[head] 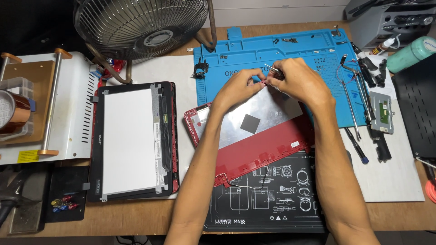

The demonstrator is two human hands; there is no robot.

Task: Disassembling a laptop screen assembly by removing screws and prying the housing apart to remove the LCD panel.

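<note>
Nearest the person, a black work mat [254, 199] printed with white line drawings lies at the front edge of the wooden bench [136, 215]. On its far part rests a red laptop lid cover [261, 145], inner side up, tilted across the mat and reaching onto the blue silicone repair mat [236, 54] behind it. A silvery foil sheet [259, 111] with a small grey square pad [250, 123] lines the inside of the cover.

Both forearms run up from the front edge to the cover's far rim. The left hand [238, 88] is curled, its fingertips pinching at the red edge of the cover. The right hand [299, 79] meets it just beside, fingers clenched around slim metal tweezers [271, 69] whose tip points toward the left hand's fingertips. What small part lies between the fingertips is too small to tell.

To the left of the cover lies a laptop screen panel [129, 138] in its black and red frame, face up and white. Further left stand a white machine with wooden-ended rods [68, 100] and a roll of amber tape [13, 111]. To the right, on a white sheet, lie screwdrivers and probes [356, 109] and a grey touchpad module [380, 112]. At the far side stand a metal fan [141, 25] and a green bottle [411, 54].
</note>
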